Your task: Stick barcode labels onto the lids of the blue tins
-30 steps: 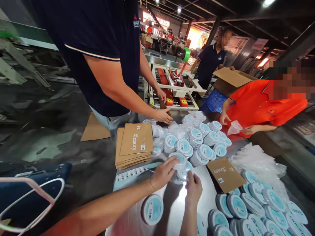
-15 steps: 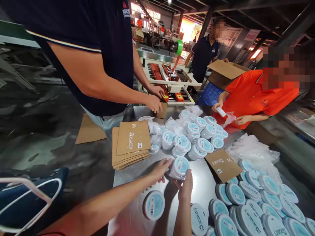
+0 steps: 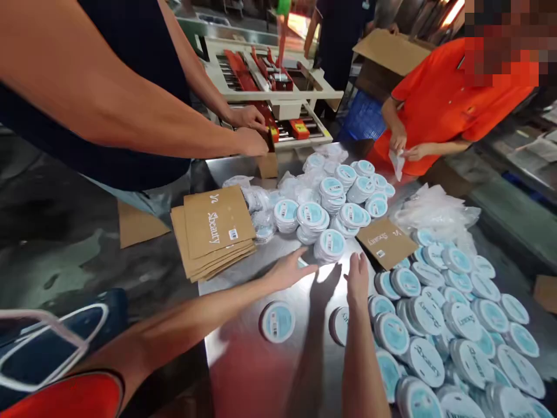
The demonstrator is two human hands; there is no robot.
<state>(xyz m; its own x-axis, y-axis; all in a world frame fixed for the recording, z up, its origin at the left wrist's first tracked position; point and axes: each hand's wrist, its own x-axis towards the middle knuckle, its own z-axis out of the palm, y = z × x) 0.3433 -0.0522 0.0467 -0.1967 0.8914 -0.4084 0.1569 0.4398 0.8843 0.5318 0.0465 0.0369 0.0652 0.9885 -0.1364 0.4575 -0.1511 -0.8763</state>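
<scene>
A stack of round white discs with light-blue labels (image 3: 331, 244) stands on the metal table (image 3: 248, 371), in front of the other stacks. To its left is my left hand (image 3: 290, 270), fingers apart and holding nothing. My right hand (image 3: 357, 277) is on the stack's other side, fingers stretched out, also holding nothing. A single labelled disc (image 3: 277, 321) lies flat below my left hand. Partly behind my right wrist is another disc (image 3: 340, 325). A large spread of discs (image 3: 426, 360) covers the table at right.
Flat brown cardboard pieces (image 3: 217, 232) are piled at left, and one cardboard piece (image 3: 385, 242) lies at right. Clear plastic bags (image 3: 437, 209) sit beyond it. A co-worker in dark clothes handles a small box (image 3: 267, 165); another in orange holds a plastic bag (image 3: 397, 162).
My hands have let go of the stack of discs, which now stands against the other stacks. The view has tilted down. The co-worker in orange has brought both hands together.
</scene>
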